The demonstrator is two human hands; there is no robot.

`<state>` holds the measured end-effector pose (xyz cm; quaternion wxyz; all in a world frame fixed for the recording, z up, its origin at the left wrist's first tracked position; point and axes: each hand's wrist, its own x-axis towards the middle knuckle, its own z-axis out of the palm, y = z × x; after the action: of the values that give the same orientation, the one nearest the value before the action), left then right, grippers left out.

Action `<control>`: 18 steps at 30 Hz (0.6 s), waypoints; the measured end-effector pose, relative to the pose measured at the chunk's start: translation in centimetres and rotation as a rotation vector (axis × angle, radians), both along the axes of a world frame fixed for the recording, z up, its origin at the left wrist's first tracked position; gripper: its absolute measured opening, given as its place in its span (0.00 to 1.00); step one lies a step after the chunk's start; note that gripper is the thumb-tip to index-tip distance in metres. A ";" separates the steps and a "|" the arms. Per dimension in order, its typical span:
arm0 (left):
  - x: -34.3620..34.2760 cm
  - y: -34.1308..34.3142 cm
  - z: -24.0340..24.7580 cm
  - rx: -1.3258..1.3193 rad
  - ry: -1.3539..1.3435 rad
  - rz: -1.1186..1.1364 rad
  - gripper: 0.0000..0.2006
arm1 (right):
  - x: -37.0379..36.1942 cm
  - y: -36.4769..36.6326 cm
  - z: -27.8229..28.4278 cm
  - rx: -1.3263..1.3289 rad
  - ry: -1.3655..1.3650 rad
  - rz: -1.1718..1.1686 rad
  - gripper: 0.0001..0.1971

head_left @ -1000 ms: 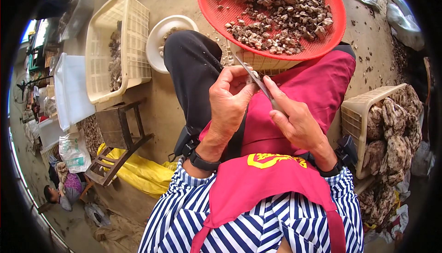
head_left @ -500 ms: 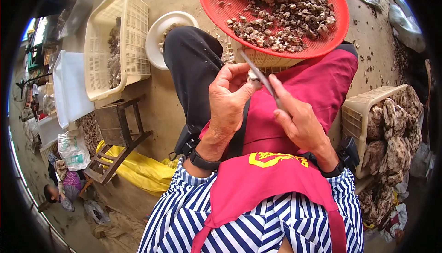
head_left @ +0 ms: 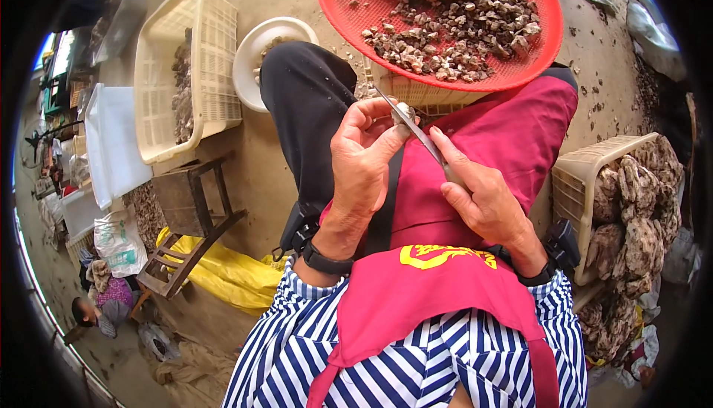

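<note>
My left hand (head_left: 355, 167) pinches a small, whitish, rough lump (head_left: 404, 112) between thumb and fingertips. In my right hand (head_left: 484, 198) is a knife (head_left: 425, 141) with a narrow blade. The blade slants up and to the left, lying across the lump and touching or nearly touching it; much of the handle is hidden by the fingers. Both hands are above my lap, over a dark pink apron (head_left: 475, 148). Just beyond them, a round red perforated tray (head_left: 349, 22) carries many greyish-brown broken lumps (head_left: 445, 55).
At the left stand a cream crate (head_left: 217, 74) holding dark pieces, a white basin (head_left: 249, 85), a white box (head_left: 119, 141) and a wooden stool (head_left: 182, 204). To the right, a crate (head_left: 572, 189) overflows with large brown clumps (head_left: 631, 222). Farther left, another person (head_left: 115, 304) is low down.
The lump has turned in my left fingers and shows a greyer side. The knife has shifted slightly left, its blade seen more edge-on.
</note>
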<state>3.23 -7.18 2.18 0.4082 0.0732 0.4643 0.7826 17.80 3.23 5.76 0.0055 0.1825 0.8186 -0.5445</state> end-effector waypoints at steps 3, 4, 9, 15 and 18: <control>0.0 0.0 -0.1 0.003 0.025 0.005 0.14 | 0.2 0.0 -0.2 0.008 0.021 0.010 0.31; 0.0 0.1 -0.2 0.002 0.033 0.008 0.14 | 0.3 0.0 -0.3 0.008 0.027 0.017 0.31; 0.2 0.1 -0.2 -0.048 0.119 -0.029 0.13 | -0.1 -0.1 -0.4 0.003 0.030 -0.025 0.31; 0.6 -0.2 -0.2 -0.106 0.188 -0.072 0.13 | -1.1 -0.3 -0.2 -0.005 -0.024 -0.073 0.31; 1.1 -0.3 0.0 -0.118 0.219 -0.105 0.13 | -1.2 -0.3 -0.3 -0.039 -0.018 -0.093 0.30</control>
<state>4.29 -7.48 2.15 0.3991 0.1581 0.5466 0.7190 16.56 2.89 5.49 -0.0089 0.2251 0.7985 -0.5583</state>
